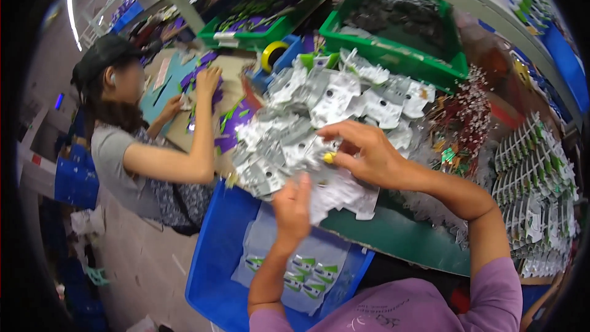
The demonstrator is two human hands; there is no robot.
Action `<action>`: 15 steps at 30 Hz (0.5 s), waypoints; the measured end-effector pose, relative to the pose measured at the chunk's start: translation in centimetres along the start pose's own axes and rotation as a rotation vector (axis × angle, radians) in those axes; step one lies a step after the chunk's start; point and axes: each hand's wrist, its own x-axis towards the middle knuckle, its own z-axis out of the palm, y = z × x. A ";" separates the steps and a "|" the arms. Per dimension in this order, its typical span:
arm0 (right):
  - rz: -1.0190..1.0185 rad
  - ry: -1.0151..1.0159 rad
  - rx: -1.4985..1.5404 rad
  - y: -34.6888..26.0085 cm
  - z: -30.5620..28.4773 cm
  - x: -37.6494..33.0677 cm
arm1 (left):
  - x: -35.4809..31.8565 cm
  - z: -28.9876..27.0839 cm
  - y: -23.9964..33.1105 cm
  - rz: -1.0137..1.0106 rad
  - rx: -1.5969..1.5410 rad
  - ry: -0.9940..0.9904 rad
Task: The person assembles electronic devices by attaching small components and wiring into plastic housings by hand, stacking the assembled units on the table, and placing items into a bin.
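I see my own two bare forearms coming up from the lower edge. My left hand [292, 209] and right hand [362, 154] wear no gloves, rings or watch. I wear a light purple short-sleeved top [393, 307], its sleeves ending at the upper arms. Small dark print runs across the chest, too blurred to make out. A yellow cap or cot covers one right fingertip [330, 157].

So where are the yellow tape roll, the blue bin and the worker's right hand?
yellow tape roll [272, 53], head view, on its yellow outer band.
blue bin [216, 252], head view, on its bare floor at left.
right hand [362, 154], head view, on the back of the hand.
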 end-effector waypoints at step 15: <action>0.251 -0.153 -1.023 23.3 -17.2 21.0 | 5.4 -5.2 1.5 0.633 0.755 0.307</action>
